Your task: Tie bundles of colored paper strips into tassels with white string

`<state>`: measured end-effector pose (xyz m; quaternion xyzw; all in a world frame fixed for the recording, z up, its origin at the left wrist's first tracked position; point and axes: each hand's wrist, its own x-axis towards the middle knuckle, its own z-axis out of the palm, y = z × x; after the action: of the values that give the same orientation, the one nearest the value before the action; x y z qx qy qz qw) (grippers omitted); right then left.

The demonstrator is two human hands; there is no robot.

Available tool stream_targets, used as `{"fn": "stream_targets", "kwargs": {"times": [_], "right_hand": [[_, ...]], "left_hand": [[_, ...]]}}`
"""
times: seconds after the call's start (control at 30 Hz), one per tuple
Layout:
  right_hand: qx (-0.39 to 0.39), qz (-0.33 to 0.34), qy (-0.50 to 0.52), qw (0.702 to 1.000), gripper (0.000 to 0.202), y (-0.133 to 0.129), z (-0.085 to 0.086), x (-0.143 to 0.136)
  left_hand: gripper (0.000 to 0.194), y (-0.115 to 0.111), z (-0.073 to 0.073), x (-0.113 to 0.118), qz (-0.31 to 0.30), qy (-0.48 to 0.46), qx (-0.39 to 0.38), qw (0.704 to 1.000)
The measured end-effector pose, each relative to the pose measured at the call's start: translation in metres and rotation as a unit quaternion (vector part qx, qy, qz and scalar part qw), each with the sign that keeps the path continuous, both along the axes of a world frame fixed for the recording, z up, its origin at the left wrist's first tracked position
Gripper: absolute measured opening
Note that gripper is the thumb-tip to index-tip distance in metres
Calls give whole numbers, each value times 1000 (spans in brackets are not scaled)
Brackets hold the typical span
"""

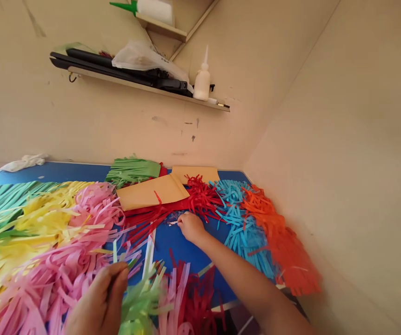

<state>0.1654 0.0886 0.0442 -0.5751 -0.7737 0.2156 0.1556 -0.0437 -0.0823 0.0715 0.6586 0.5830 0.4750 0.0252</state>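
right grip pinches white stick, axis sideways, tip left

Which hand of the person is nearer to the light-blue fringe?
Right. The right hand is just left of the light-blue fringe; the left hand is farther left and nearer the camera, beside the pink fringe.

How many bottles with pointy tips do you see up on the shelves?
2. One white bottle with a green tip lies on the upper shelf; the other, an all-white bottle, stands near the right end of the lower shelf.
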Motion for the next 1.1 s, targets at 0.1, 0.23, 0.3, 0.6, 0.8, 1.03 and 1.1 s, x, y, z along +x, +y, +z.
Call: {"fn": "stream_targets", "kwargs": {"times": [0.1,0.23,0.3,0.6,0.8,1.03,1.1], "right_hand": [[9,3,4,1000,9,-30,22,11],[-97,84,240,962,10,-101,46,30],[-123,93,363,919,14,-135,49,36],[2,42,392,919,16,-197,51,64],[32,-5,359,933,12,-222,57,85],[-202,-12,596,777,43,-228,43,92],[-187,-26,595,781,42,-229,43,94]], "left_hand": [[28,2,4,16,-40,-4,-43,998],[31,0,13,40,-100,-53,-64,992],[33,-3,17,54,-126,-62,-39,989],[28,-29,37,89,-212,77,47,973],[40,-38,52,107,-267,268,173,909],[31,-50,49,123,-297,63,-28,952],[28,-49,51,125,-329,49,-37,942]]}}
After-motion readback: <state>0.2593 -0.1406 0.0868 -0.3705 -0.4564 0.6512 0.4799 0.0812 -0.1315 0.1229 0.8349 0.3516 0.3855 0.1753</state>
